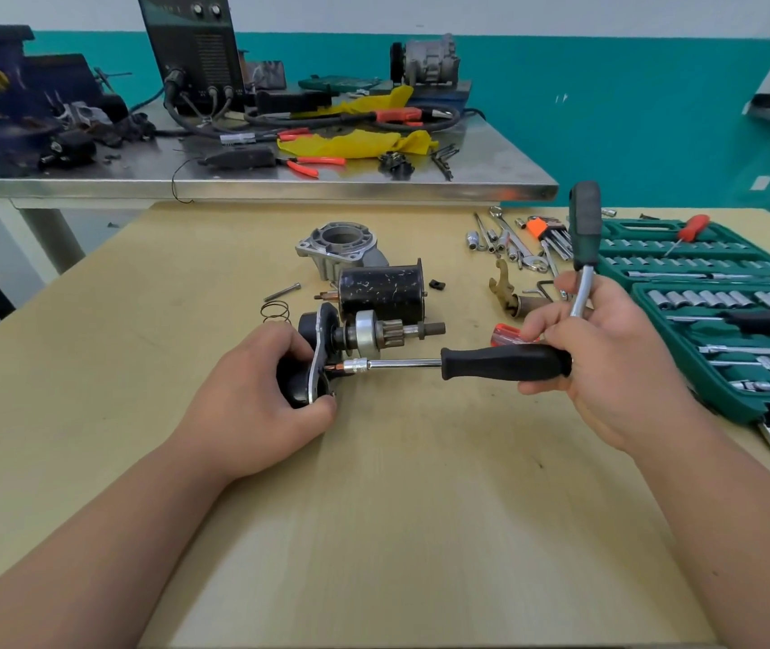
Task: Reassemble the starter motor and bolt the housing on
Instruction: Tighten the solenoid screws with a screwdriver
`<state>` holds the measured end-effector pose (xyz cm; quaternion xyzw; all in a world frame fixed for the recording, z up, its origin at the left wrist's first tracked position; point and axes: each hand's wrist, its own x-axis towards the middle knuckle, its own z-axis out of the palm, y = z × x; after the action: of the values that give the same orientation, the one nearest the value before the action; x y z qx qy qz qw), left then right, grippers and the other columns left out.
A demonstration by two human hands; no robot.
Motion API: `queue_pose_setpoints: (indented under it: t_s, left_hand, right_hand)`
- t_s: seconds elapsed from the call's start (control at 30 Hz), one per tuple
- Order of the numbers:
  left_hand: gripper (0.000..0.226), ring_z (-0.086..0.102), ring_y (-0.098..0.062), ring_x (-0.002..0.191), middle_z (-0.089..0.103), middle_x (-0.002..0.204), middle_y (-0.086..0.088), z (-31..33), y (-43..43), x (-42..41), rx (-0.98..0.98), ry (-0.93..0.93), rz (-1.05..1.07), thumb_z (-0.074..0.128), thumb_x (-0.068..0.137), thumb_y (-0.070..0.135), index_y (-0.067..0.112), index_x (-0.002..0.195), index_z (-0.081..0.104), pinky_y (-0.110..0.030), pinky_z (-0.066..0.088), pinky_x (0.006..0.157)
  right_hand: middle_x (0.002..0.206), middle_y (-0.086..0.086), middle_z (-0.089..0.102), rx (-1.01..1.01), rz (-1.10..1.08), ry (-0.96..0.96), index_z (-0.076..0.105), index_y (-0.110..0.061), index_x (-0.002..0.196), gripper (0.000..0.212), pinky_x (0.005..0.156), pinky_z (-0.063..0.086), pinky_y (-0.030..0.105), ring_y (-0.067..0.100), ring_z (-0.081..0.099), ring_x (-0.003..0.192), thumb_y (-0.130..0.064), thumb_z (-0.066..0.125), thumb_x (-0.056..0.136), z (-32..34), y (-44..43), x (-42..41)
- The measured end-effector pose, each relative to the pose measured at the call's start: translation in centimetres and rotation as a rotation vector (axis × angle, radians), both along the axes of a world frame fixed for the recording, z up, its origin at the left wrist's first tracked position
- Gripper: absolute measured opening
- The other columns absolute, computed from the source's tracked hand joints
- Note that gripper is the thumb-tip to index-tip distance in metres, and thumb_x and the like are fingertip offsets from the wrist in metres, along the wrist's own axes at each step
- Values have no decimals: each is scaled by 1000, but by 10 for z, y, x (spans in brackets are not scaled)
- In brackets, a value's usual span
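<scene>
My left hand (252, 391) grips the black solenoid end of the starter motor assembly (326, 348), which lies on the wooden table with its pinion gear and shaft (397, 329) pointing right. My right hand (607, 363) holds a black-handled socket driver (504, 363); its socket tip (355, 366) sits on a copper stud of the assembly. The same hand also holds a ratchet (584, 236) with a green and grey handle that sticks upward. Behind the assembly lie the black cylindrical motor body (383, 288) and the grey aluminium nose housing (341, 250).
A spring (275, 312), a long bolt (282, 291) and a small black part (437, 284) lie near the motor. Loose sockets, wrenches and hex keys (518, 245) sit at the back right beside an open green socket case (720, 311). A cluttered steel bench (252, 185) stands behind.
</scene>
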<state>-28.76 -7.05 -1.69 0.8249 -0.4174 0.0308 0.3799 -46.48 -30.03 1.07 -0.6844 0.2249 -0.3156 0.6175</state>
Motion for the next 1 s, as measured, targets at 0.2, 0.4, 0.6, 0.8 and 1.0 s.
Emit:
queue_pose_setpoints:
  t_s: [0.2,0.4,0.6,0.8,1.0]
  left_hand:
    - [31,52,-3,75,55,77,11,0,0,0,-4,-10,2,74,58,32,29,76,49,-19,34,57]
    - [33,51,-2,76,54,78,11,0,0,-1,6,-29,1,78,62,26,30,77,49,-21,34,57]
    - [34,51,-4,73,55,77,10,0,0,-1,0,-13,13,80,63,20,28,77,50,-23,36,57]
    - [33,50,-4,74,55,78,10,-1,0,0,4,-28,15,79,63,22,28,78,50,-21,34,56]
    - [33,50,-5,74,55,77,10,-2,0,0,-4,-32,15,79,62,23,28,77,49,-23,36,57]
  right_hand:
    - [71,-5,67,-5,12,4,47,-35,103,43,48,55,35,19,71,71,5,50,88,-2,1,0]
    - [69,-6,67,15,-2,-34,48,-32,103,41,45,53,32,18,71,69,6,49,88,0,0,-3]
    - [70,-6,67,17,7,-10,47,-34,103,42,48,55,34,19,71,71,5,50,88,-2,3,-1]
    - [72,-6,67,24,10,-17,48,-35,102,43,48,55,35,19,71,73,5,50,86,-2,3,-2]
    - [74,-6,67,26,16,-2,47,-37,100,44,48,55,34,18,71,74,5,51,87,-1,6,-2]
